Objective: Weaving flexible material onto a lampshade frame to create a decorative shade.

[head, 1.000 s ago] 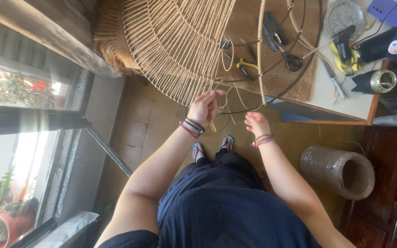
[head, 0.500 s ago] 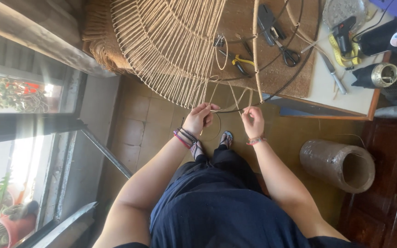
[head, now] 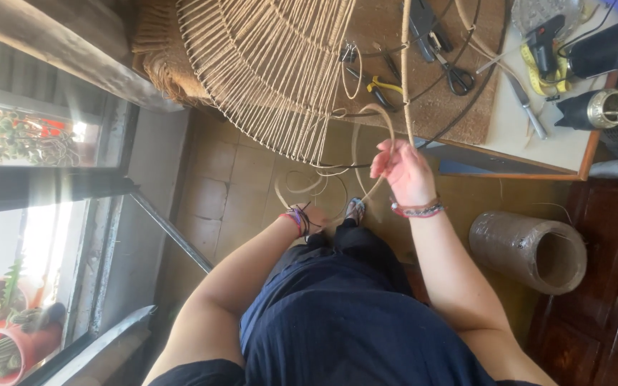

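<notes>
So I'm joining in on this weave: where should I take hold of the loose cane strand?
Probably on the arched stretch of the cane strand just above the right hand, coming from the right: there it curves free of the woven frame, while lower loops hang slack near the left hand.

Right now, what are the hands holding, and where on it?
The right hand pinches a loop of tan cord partway along its length, just below the wrapped wire frame. The left hand sits low in the slack; its grip cannot be told.
</notes>
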